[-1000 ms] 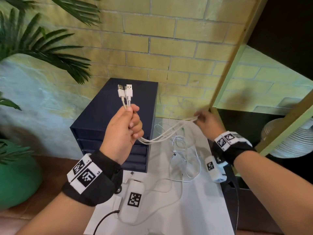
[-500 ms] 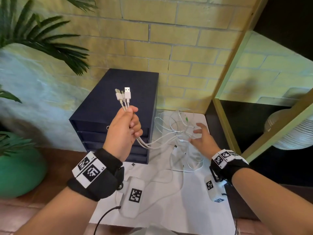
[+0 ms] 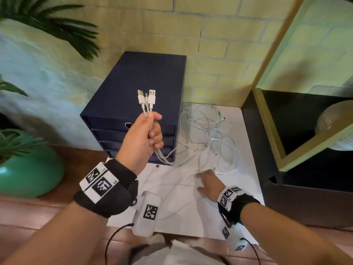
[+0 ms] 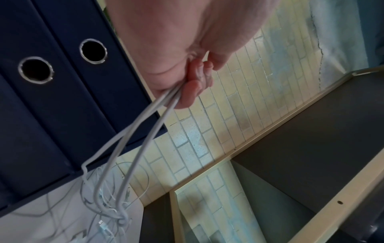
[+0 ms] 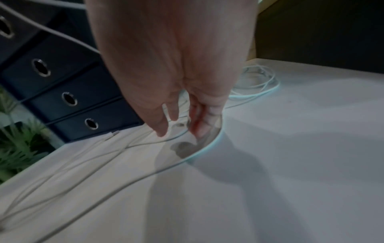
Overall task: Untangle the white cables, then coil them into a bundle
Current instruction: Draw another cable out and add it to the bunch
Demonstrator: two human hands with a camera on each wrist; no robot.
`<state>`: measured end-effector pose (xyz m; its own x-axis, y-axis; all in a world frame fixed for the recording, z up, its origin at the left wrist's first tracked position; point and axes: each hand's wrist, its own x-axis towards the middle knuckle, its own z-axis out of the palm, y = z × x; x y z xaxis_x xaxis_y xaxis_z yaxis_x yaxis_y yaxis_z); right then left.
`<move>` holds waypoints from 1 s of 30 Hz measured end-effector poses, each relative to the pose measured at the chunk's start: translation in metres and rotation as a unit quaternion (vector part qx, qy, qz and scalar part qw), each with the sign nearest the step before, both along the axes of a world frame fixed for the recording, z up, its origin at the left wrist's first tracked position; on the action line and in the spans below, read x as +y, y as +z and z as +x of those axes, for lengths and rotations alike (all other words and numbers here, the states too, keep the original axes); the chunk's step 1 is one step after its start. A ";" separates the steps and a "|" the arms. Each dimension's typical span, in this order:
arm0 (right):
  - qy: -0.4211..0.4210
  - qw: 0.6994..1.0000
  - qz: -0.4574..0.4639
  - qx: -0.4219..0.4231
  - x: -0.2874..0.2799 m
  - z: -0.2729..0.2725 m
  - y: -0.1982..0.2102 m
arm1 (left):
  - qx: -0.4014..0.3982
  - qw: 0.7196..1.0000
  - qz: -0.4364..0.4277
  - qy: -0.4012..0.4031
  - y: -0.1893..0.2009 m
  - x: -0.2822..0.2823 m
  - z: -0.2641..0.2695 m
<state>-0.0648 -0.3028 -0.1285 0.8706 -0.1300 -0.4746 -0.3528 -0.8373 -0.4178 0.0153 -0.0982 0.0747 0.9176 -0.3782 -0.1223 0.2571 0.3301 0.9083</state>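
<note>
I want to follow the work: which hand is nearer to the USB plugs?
Left. The left hand grips the cables just below the USB plugs, which stick up above its fingers. The right hand is low on the white table, far from them.

White cables (image 3: 208,134) smooth plastic with metal plug tips; drawer box (image 3: 133,104) matt navy with metal-ringed holes; tabletop (image 5: 290,148) smooth matt white.

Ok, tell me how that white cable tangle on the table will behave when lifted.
The white cables sag limply below the left hand, so probably floppy. Their thin strands look light. The crossed loops would likely snag and lift together.
</note>
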 end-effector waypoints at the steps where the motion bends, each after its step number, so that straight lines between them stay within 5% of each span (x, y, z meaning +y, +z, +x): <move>1: 0.024 0.999 -0.029 0.004 0.003 0.002 -0.002 | 0.004 1.000 0.007 0.003 -0.001 0.001 0.000; 5: 0.015 0.998 -0.059 -0.025 0.007 0.014 -0.002 | 0.018 1.000 0.015 0.008 -0.007 0.006 0.002; 8: -0.140 0.985 0.066 -0.071 0.006 0.021 0.007 | 0.020 1.000 0.010 0.009 -0.010 0.012 0.007; 9: -0.204 0.965 0.149 -0.067 0.007 0.022 0.013 | 0.020 1.000 0.009 0.008 -0.010 0.014 0.009; 11: -0.329 0.880 0.339 -0.057 0.010 0.024 0.028 | 0.018 1.000 0.009 0.005 -0.010 0.017 0.012; 13: -0.363 0.838 0.399 -0.080 0.008 0.026 0.048 | 0.012 1.000 0.012 0.004 -0.011 0.020 0.016; 24: -0.268 0.903 0.305 -0.138 -0.026 0.043 0.138 | -0.014 0.999 0.025 -0.023 -0.004 0.015 0.027; 30: -0.217 0.902 0.335 -0.162 -0.028 0.040 0.192 | -0.053 0.998 0.028 -0.031 0.002 0.014 0.035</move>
